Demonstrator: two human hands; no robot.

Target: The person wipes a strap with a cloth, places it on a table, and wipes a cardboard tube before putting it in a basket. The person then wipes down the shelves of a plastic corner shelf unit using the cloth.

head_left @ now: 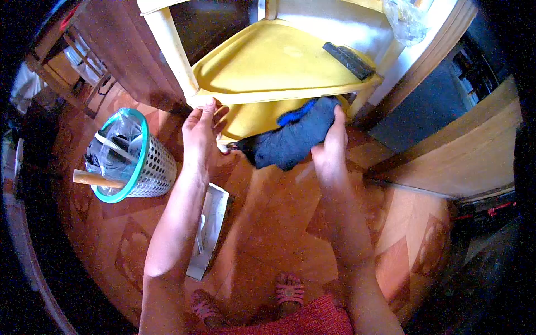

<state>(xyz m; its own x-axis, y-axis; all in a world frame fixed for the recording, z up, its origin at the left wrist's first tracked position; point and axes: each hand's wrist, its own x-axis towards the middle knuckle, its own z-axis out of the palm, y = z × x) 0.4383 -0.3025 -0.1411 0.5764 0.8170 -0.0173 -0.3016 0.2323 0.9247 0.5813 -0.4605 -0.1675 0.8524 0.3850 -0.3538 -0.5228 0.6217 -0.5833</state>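
My right hand is closed round a bundled dark cloth that has a bright blue part along its upper side. The cloth hangs in front of the lower tier of a yellow corner shelf, its loose end pointing left. At the shelf's front left corner, my left hand has its thumb up and fingers curled against the leg. The exact contact there is partly hidden. A dark, narrow, block-like object lies on the upper yellow tier at the right.
A white perforated bin with a turquoise rim holds plastic and other waste at left. A white open dustpan-like tray lies on the tiled floor under my left forearm. A clear plastic bag hangs upper right, near a wooden door frame.
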